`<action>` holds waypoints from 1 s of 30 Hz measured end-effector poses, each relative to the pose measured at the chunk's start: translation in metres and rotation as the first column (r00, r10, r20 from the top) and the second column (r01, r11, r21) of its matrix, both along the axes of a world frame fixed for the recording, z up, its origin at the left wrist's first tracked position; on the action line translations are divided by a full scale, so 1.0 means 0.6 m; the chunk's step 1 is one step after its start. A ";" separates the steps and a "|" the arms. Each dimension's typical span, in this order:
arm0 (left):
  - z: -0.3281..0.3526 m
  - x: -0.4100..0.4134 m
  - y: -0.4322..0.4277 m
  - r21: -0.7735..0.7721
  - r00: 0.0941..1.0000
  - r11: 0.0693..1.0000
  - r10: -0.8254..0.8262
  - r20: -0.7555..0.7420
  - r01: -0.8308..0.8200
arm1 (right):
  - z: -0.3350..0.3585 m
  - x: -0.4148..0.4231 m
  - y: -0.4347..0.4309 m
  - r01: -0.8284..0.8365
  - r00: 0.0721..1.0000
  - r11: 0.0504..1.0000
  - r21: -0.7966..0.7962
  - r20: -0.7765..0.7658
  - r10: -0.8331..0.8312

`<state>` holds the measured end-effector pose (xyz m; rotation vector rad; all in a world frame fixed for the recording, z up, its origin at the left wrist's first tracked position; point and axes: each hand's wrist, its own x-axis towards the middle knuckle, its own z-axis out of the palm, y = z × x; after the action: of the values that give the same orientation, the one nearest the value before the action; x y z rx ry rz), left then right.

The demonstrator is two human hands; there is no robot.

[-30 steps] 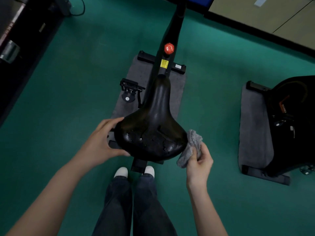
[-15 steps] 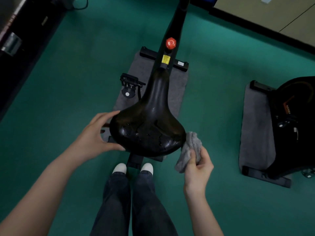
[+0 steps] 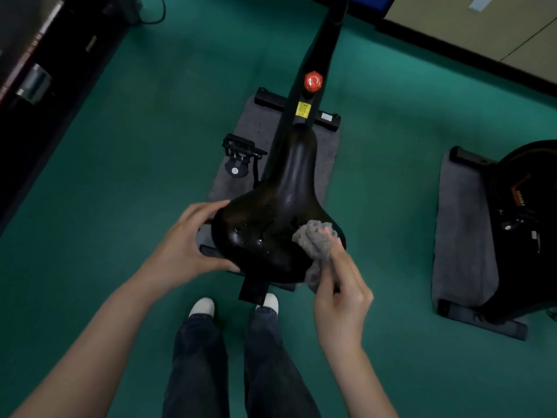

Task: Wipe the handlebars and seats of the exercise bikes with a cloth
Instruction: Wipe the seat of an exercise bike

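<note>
A black exercise-bike seat [image 3: 280, 212] fills the middle of the view, its narrow nose pointing away from me, with wet droplets glinting on its wide rear part. My left hand [image 3: 184, 248] grips the seat's left rear edge, thumb underneath. My right hand [image 3: 340, 291] holds a crumpled grey cloth [image 3: 316, 239] and presses it onto the right rear part of the seat. The bike's handlebars are out of view beyond the top edge.
The bike's frame with a red knob [image 3: 313, 81] and a pedal [image 3: 239, 147] stands on a grey mat [image 3: 259, 128] on green floor. A second black bike [image 3: 524, 224] on its own mat [image 3: 458, 236] is at the right. Dark equipment [image 3: 36, 70] lines the left. My feet [image 3: 205, 307] are below the seat.
My right hand has lifted the cloth from beside the seat's right edge up onto its top surface. My left hand has kept its grip on the left edge.
</note>
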<state>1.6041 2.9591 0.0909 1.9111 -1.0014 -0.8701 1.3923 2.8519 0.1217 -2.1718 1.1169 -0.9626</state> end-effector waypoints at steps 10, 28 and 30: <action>-0.013 0.004 0.004 -0.014 0.999 0.999 -0.040 -0.004 0.040 | -0.002 0.052 0.061 0.119 0.988 0.993 0.014 -0.102 -0.117; -0.039 -0.003 0.013 0.000 0.984 0.994 -0.112 -0.141 0.113 | 0.024 0.106 0.073 -0.113 0.985 0.993 -0.024 -0.131 0.109; -0.043 -0.005 0.013 0.004 0.984 0.996 -0.093 -0.151 0.095 | 0.037 0.122 0.033 -0.031 0.994 0.999 -0.031 -0.108 0.028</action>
<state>1.6013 2.9671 0.0649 1.7891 -1.0029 -1.0601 1.4654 2.8718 0.1441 -2.2841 1.1222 -0.8651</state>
